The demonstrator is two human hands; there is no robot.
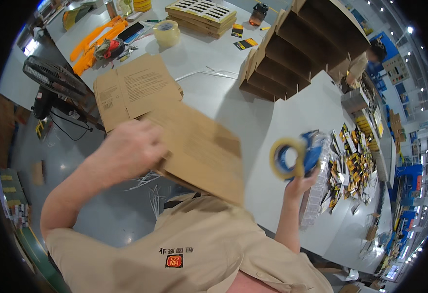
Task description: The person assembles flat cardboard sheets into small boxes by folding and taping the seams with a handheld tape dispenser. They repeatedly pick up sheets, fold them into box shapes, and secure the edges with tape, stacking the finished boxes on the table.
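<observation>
A flat brown cardboard box (pixel 204 146), slightly blurred, is tilted in front of my body over the table's near edge. My left hand (pixel 138 144) is closed on its left side, fingers curled and partly smeared. Held off to the right is a blue tape dispenser (pixel 312 152) with a roll of yellowish tape (pixel 276 158). My right hand (pixel 302 183) is wrapped round its lower part. More flattened cardboard boxes (pixel 148 85) lie stacked beyond my left hand.
A cardboard box with open compartments (pixel 292 53) stands at the far right. Many small black-and-yellow packets (pixel 353 161) are heaped at right. A clear tape roll (pixel 166 34), a phone (pixel 130 31) and orange straps (pixel 94 46) lie far left. A black fan (pixel 52 80) stands left.
</observation>
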